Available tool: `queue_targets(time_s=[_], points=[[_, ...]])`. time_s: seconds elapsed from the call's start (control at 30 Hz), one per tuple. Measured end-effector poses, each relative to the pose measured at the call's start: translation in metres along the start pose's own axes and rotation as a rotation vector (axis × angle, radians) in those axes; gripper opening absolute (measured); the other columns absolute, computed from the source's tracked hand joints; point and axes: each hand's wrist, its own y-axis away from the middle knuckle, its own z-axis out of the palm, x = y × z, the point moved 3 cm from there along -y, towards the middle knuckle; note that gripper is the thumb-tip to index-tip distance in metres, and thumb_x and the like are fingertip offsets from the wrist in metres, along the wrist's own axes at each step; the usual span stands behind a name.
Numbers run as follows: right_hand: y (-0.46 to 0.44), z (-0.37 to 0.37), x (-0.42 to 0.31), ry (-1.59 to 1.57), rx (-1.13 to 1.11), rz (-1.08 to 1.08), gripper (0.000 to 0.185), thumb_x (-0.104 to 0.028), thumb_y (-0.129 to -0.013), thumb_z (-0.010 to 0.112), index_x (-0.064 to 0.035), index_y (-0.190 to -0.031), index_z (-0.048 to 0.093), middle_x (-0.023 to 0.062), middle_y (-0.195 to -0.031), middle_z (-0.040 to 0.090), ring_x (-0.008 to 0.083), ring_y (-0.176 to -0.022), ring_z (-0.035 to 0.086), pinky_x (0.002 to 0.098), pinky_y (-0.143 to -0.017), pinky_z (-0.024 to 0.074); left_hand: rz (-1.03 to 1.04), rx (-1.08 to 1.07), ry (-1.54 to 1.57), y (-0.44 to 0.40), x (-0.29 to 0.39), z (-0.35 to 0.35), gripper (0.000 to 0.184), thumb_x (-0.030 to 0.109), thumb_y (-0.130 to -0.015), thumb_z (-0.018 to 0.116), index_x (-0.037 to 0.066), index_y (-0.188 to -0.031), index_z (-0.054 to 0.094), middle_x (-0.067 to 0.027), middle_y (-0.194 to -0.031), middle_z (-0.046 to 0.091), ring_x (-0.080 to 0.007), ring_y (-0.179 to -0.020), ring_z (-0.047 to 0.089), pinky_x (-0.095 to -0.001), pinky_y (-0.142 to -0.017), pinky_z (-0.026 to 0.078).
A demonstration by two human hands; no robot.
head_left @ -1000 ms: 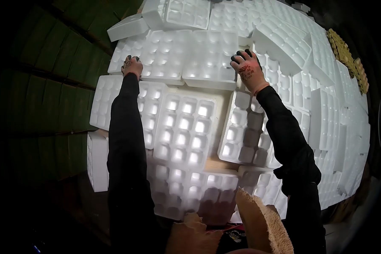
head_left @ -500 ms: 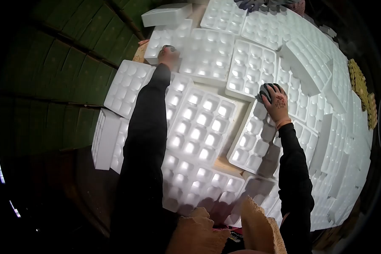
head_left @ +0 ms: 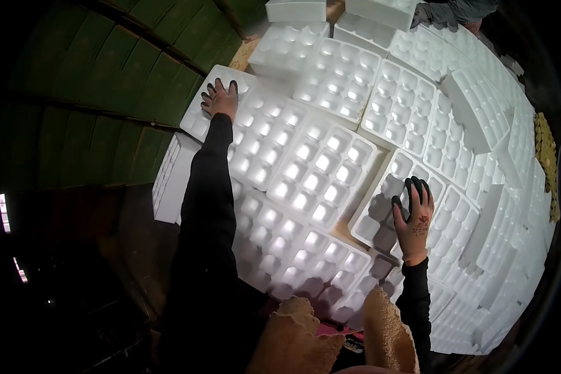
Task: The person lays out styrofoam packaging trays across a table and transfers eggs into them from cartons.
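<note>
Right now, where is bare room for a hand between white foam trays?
A narrow bare strip separates the square-hollowed white foam tray beneath the gloved right hand from the matching tray leftward; probably tight. A tan patch lies between dark green panels and trays, upper left. Elsewhere, including around the gloved left hand, trays mostly crowd together.

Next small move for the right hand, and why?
Probably ease the white foam tray under the right hand leftward toward the neighbouring tray. An open gap separates the two, while most nearby trays sit close together, and the hand is already over that tray with its fingers spread.
</note>
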Motion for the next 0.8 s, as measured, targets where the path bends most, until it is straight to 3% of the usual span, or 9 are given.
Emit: queue_targets(time_s=[0.07, 0.2, 0.33, 0.37, 0.43, 0.53, 0.57, 0.63, 0.8], points=[[0.013, 0.010, -0.008, -0.067, -0.014, 0.021, 0.053, -0.013, -0.077, 0.070, -0.0045, -0.126, 0.053, 0.0152, -0.131, 0.052, 0.0377, -0.125, 0.042, 0.0484, -0.106, 0.0314, 0.009, -0.192, -0.078, 0.012, 0.000, 0.016, 0.069, 0.057, -0.093, 0.037, 0.016, -0.148, 0.031, -0.0170, -0.153, 0.029, -0.0433, -0.141, 0.022, -0.0606, -0.112, 0.011], [0.029, 0.006, -0.023, -0.089, -0.041, 0.020, 0.052, -0.011, -0.076, 0.070, -0.0035, -0.125, 0.053, 0.0152, -0.131, 0.051, 0.0378, -0.126, 0.042, 0.0478, -0.107, 0.0311, 0.236, 0.084, 0.020, 0.049, 0.027, -0.011, 0.064, 0.048, -0.093, 0.046, 0.013, -0.146, 0.034, -0.0194, -0.151, 0.032, -0.0438, -0.140, 0.023, -0.0585, -0.114, 0.010], [0.043, -0.015, -0.039, -0.107, -0.068, 0.043, 0.056, -0.009, -0.076, 0.069, -0.0049, -0.128, 0.052, 0.0145, -0.132, 0.051, 0.0368, -0.128, 0.041, 0.0481, -0.108, 0.0292, 0.622, 0.414, 0.135, 0.165, 0.017, -0.159, 0.061, 0.036, -0.093, 0.053, 0.010, -0.145, 0.036, -0.0222, -0.150, 0.029, -0.0444, -0.139, 0.022, -0.0575, -0.114, 0.012], [0.048, -0.020, -0.044, -0.105, -0.078, 0.055, 0.056, -0.008, -0.076, 0.069, -0.0053, -0.129, 0.052, 0.0142, -0.133, 0.050, 0.0365, -0.128, 0.040, 0.0484, -0.109, 0.0285, 0.569, 0.526, 0.151, 0.198, -0.011, -0.193, 0.060, 0.035, -0.094, 0.052, 0.009, -0.146, 0.034, -0.0227, -0.151, 0.026, -0.0432, -0.139, 0.023, -0.0550, -0.114, 0.015], [0.060, -0.024, -0.049, -0.116, -0.103, 0.073, 0.059, -0.007, -0.074, 0.069, -0.0057, -0.130, 0.051, 0.0140, -0.135, 0.049, 0.0374, -0.129, 0.039, 0.0489, -0.109, 0.0286, 0.165, 0.747, 0.201, 0.249, -0.094, -0.229, 0.059, 0.032, -0.097, 0.049, 0.006, -0.147, 0.031, -0.0237, -0.152, 0.022, -0.0409, -0.139, 0.025, -0.0498, -0.113, 0.022], [0.081, -0.016, -0.044, -0.133, -0.130, 0.065, 0.061, -0.007, -0.073, 0.069, -0.0045, -0.130, 0.050, 0.0147, -0.136, 0.048, 0.0382, -0.128, 0.039, 0.0492, -0.108, 0.0291, -0.472, 0.625, 0.935, 0.308, -0.269, -0.188, 0.060, 0.040, -0.101, 0.040, 0.009, -0.150, 0.026, -0.0141, -0.155, 0.023, -0.0296, -0.139, 0.031, -0.0440, -0.115, 0.027], [0.085, -0.014, -0.045, -0.129, -0.135, 0.073, 0.061, -0.008, -0.073, 0.069, -0.0042, -0.130, 0.050, 0.0150, -0.136, 0.048, 0.0383, -0.128, 0.040, 0.0493, -0.108, 0.0294, -0.643, 0.519, 1.108, 0.320, -0.293, -0.168, 0.059, 0.040, -0.101, 0.041, 0.009, -0.150, 0.027, -0.0140, -0.155, 0.023, -0.0295, -0.138, 0.031, -0.0439, -0.115, 0.027], [0.094, -0.014, -0.047, -0.105, -0.130, 0.072, 0.061, -0.009, -0.073, 0.070, -0.0038, -0.130, 0.049, 0.0153, -0.136, 0.048, 0.0384, -0.128, 0.040, 0.0494, -0.107, 0.0301, -0.751, 0.307, 1.187, 0.335, -0.296, -0.129, 0.058, 0.038, -0.101, 0.042, 0.009, -0.149, 0.028, -0.0139, -0.155, 0.025, -0.0294, -0.138, 0.032, -0.0437, -0.114, 0.028], [0.113, -0.048, -0.033, 0.032, -0.011, 0.101, 0.069, -0.018, -0.071, 0.073, -0.0073, -0.133, 0.046, 0.0146, -0.138, 0.045, 0.0379, -0.128, 0.038, 0.0504, -0.107, 0.0299, -0.597, 0.056, 1.130, 0.340, -0.248, -0.102, 0.055, 0.035, -0.101, 0.044, 0.009, -0.147, 0.031, -0.0136, -0.153, 0.028, -0.0292, -0.137, 0.034, -0.0432, -0.112, 0.031]])
